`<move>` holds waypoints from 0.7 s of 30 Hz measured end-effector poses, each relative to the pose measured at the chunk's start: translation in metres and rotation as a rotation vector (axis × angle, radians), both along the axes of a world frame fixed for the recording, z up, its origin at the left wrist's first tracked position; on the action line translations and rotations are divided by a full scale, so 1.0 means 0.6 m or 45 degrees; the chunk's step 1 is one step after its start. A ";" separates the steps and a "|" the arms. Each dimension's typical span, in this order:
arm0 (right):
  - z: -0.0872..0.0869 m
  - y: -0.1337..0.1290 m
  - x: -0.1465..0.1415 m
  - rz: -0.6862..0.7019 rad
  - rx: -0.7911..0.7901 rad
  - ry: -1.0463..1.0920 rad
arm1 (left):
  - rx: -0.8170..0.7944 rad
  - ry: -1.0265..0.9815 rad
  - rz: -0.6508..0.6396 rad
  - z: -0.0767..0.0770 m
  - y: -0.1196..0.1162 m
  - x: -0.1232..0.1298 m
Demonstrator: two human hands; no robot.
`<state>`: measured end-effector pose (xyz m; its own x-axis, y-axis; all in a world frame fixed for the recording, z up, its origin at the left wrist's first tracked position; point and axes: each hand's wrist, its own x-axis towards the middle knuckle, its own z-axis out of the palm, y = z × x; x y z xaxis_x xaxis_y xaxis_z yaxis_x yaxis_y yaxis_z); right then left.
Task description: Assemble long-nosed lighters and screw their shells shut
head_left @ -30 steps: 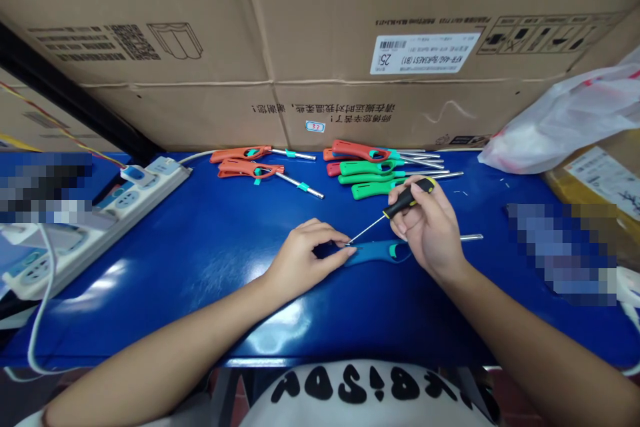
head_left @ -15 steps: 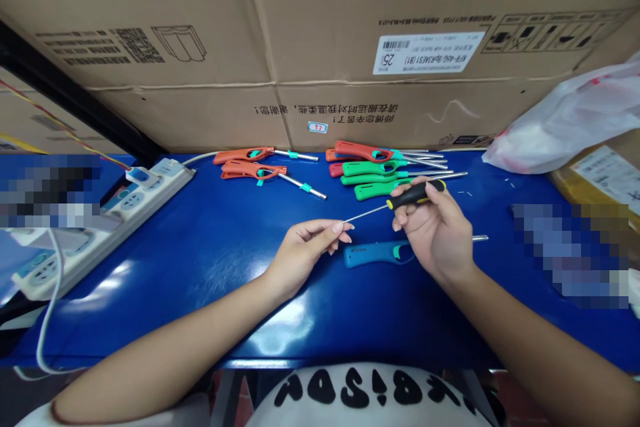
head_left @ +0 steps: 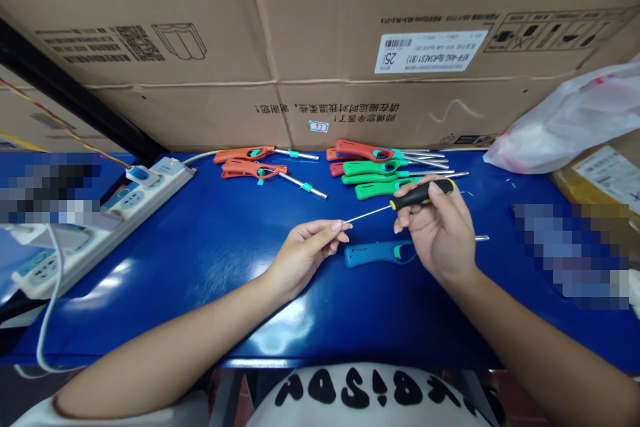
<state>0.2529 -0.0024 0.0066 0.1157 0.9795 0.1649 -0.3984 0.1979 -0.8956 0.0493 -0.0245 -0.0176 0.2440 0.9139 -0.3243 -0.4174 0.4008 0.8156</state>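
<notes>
My right hand [head_left: 443, 233] is closed around the black and yellow handle of a screwdriver [head_left: 423, 195], whose thin metal shaft slants down to the left. At the far end of that shaft, the thumb and fingers of my left hand [head_left: 310, 250] pinch the tip; whether something small sits between them is hidden. Below the shaft a blue long-necked lighter [head_left: 373, 255] lies on the table, partly covered by my right hand. Its metal end shows to the right of the hand.
Orange lighters [head_left: 253, 168] lie at the back left of the blue table [head_left: 200, 293], with several red and green lighters [head_left: 370, 168] to their right. A power strip [head_left: 110, 227] stands left. Behind rises a cardboard box [head_left: 200, 107]. A plastic bag [head_left: 555, 120] sits back right.
My right hand and the screwdriver have shifted very slightly to the right. The left hand still pinches the tip, and the lighters lie as before.
</notes>
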 end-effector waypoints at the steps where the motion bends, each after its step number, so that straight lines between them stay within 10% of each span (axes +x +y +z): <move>1: 0.000 -0.001 -0.001 -0.014 0.015 -0.019 | 0.009 0.025 0.020 0.000 0.000 0.000; 14: -0.002 -0.024 -0.015 -0.061 0.131 -0.187 | 0.205 0.250 -0.043 0.000 0.000 0.001; 21: 0.044 -0.016 -0.006 -0.111 0.307 -0.337 | 0.472 0.480 -0.040 0.003 0.007 -0.014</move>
<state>0.2495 -0.0118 0.0331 0.1193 0.8973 0.4250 -0.1314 0.4385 -0.8890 0.0410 -0.0202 -0.0159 0.2016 0.9781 -0.0515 -0.0601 0.0649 0.9961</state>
